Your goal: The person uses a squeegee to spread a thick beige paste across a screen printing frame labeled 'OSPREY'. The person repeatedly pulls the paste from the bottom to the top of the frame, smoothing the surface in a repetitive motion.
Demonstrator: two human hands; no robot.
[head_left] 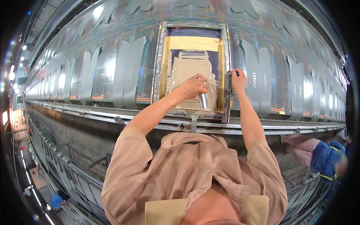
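Left hand [193, 87] w/ squeegee [203, 99], right hand [238, 79] on screen frame [226, 75]

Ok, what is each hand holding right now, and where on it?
Left hand grips a metal squeegee by its top end. Right hand clasps the printing frame on its right side rail.

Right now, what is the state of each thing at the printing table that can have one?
Screen frame: lying flat on the table, pale ink spread over its mesh.
Metal tool: held upright on the mesh.
Left hand: closed around the metal tool.
Right hand: gripping the frame's right edge.
Grey fabric pieces: laid flat in a row.
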